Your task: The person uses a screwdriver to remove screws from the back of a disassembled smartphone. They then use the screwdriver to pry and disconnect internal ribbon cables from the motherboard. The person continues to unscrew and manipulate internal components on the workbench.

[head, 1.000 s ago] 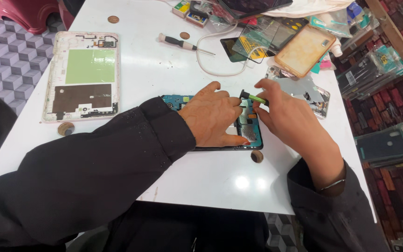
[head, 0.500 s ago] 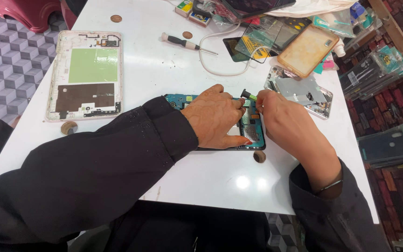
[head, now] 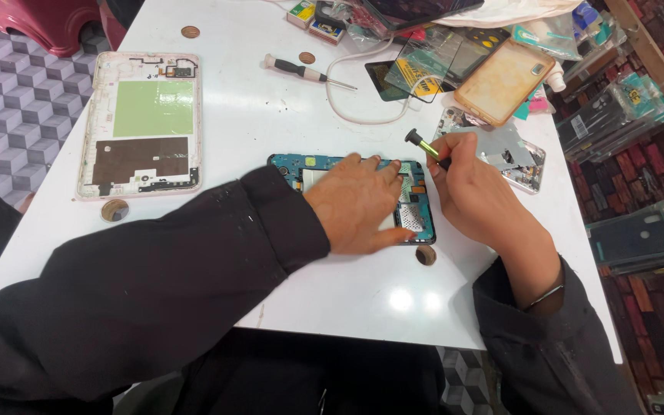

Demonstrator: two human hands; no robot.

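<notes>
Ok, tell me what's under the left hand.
The left hand lies flat on an opened tablet with a blue circuit board, on the white table. The tablet's corners and right edge show; its middle is covered by the palm.

**Screwdriver lifts off the board**

We see the right hand (head: pixel 476 201) draw back a little to the right, so the green-handled screwdriver (head: pixel 426 149) now stands clear above the opened tablet (head: pixel 416 206), tilted up and left. The left hand (head: pixel 359 201) spreads flatter over the board, fingertips nearer its far edge.
</notes>
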